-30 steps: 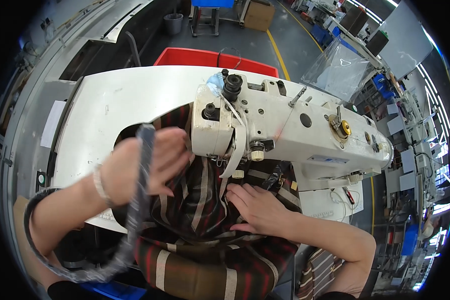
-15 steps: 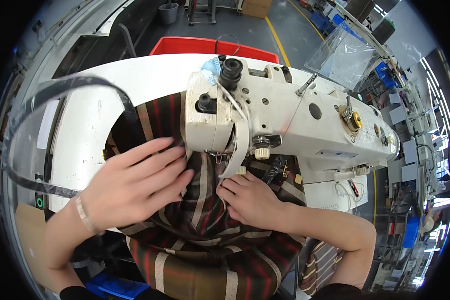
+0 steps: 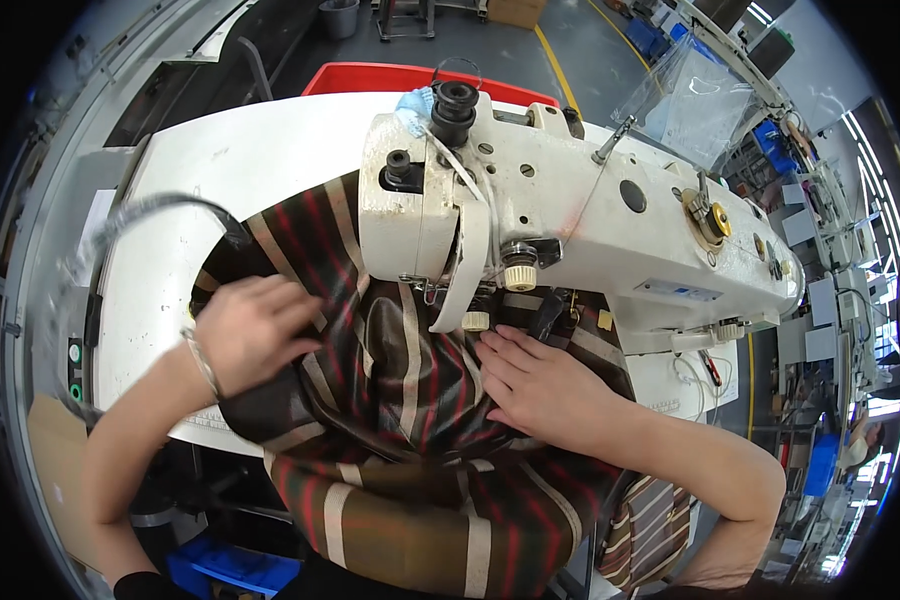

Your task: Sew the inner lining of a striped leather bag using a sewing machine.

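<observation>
Striped fabric [image 3: 410,400] lies bunched partly on the counter [image 3: 175,190], under the sewing machine head [image 3: 410,205], where loose folds could pucker or get caught if the layers shift unevenly. The hands are apart: the right hand [image 3: 545,385] rests palm down, fingers extended, on it; the blurred left hand [image 3: 253,335] curls over its left side, grip impossible to tell.

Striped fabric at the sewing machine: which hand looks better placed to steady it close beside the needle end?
Probably the right hand: it rests spread on the striped fabric, close to the sewing machine. The left hand is farther off, blurred, its contact unclear.
</observation>
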`<state>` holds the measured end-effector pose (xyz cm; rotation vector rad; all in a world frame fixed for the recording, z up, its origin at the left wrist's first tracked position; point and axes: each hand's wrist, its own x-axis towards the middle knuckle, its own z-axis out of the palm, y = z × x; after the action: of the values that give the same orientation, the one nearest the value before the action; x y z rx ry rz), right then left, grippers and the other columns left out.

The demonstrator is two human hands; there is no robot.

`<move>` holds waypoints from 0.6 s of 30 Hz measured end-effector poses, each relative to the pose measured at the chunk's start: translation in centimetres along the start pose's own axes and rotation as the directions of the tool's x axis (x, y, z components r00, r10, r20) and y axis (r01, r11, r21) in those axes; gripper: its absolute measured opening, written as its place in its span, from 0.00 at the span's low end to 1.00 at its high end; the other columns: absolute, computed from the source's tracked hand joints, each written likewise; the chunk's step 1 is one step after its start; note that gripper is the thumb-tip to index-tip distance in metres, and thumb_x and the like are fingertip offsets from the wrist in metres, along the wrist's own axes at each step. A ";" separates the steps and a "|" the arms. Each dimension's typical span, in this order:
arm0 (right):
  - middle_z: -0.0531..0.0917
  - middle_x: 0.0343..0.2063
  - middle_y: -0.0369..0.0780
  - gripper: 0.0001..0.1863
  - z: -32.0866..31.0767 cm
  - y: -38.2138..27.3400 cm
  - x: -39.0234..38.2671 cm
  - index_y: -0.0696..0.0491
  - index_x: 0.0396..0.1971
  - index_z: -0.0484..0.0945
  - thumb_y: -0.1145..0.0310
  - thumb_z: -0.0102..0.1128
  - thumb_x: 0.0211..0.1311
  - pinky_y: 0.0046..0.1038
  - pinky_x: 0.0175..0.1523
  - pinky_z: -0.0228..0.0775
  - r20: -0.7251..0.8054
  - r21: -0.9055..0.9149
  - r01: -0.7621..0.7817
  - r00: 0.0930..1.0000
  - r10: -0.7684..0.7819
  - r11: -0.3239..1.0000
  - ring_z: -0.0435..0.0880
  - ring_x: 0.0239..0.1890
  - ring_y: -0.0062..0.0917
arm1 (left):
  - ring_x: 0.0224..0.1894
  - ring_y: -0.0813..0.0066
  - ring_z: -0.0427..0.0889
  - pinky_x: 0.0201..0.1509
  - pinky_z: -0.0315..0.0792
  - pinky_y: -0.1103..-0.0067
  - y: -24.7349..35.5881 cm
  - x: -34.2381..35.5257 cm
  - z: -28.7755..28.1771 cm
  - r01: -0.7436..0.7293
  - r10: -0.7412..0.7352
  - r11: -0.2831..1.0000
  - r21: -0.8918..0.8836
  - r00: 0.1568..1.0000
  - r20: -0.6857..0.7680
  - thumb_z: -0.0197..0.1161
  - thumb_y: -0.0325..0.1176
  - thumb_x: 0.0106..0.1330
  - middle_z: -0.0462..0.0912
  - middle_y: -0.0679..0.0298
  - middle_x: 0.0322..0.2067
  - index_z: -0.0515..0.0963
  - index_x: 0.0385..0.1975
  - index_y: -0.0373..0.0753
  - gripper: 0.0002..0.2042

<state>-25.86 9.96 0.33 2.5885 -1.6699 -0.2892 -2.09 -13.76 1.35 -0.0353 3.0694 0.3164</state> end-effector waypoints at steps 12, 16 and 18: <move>0.75 0.56 0.48 0.33 1.2 0.6 0.5 0.64 0.52 0.72 0.57 0.66 0.51 0.40 0.72 0.54 -0.054 0.299 -0.087 0.993 0.108 0.950 0.69 0.63 0.36 | 0.64 0.56 0.70 0.65 0.68 0.66 9.6 -0.2 9.1 -0.198 0.206 0.976 0.093 0.974 -0.091 0.58 0.33 0.54 0.72 0.51 0.60 0.76 0.51 0.28 0.24; 0.76 0.55 0.46 0.28 1.9 0.6 0.8 0.62 0.50 0.75 0.60 0.65 0.51 0.39 0.72 0.54 -0.051 0.300 -0.092 0.992 0.112 0.950 0.69 0.63 0.36 | 0.56 0.58 0.79 0.57 0.76 0.70 10.2 0.4 8.9 -0.194 0.224 0.967 0.166 0.957 -0.185 0.57 0.30 0.50 0.80 0.52 0.52 0.78 0.45 0.29 0.20; 0.76 0.55 0.47 0.27 2.1 0.3 0.5 0.62 0.50 0.75 0.62 0.64 0.52 0.39 0.71 0.55 -0.085 0.289 -0.086 0.990 0.115 0.954 0.70 0.63 0.35 | 0.50 0.58 0.82 0.52 0.79 0.71 10.2 0.1 8.2 -0.262 0.313 0.941 0.212 0.914 -0.260 0.57 0.30 0.48 0.82 0.50 0.45 0.79 0.41 0.28 0.19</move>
<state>-26.34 9.56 -1.77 2.6429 -1.9252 0.0934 -2.04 -2.15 -4.60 0.4227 3.3806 0.0561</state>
